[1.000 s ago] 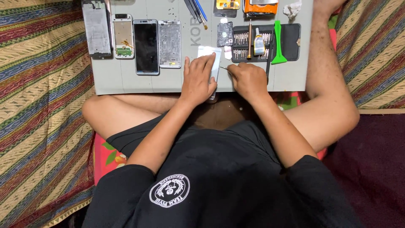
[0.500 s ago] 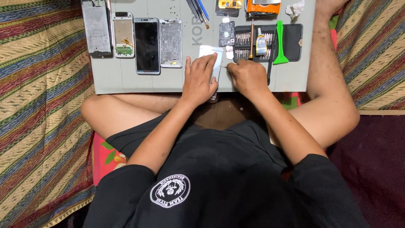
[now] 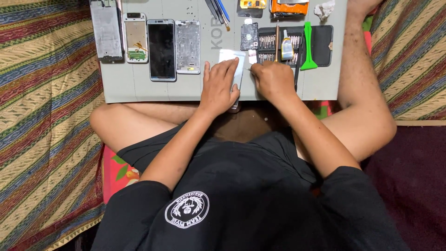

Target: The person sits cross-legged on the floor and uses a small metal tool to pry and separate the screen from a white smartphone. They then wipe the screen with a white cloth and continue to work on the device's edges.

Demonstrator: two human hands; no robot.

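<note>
A person sits cross-legged on a striped cloth (image 3: 42, 116) with a grey mat (image 3: 139, 86) in front. The left hand (image 3: 219, 88) lies flat on a white phone part (image 3: 232, 60) near the mat's front edge, pressing it down. The right hand (image 3: 274, 80) is just beside it, curled up, with its fingertips at the part's right side. I cannot tell what it pinches.

Along the mat's left half lie four flat phone pieces in a row: a grey back cover (image 3: 107, 31), a frame with a board (image 3: 136, 38), a black screen (image 3: 162, 49) and a silver frame (image 3: 188, 47). Near the far right corner sit a black tool case (image 3: 320, 44), a green pry stick (image 3: 307, 46) and an orange box (image 3: 289, 8).
</note>
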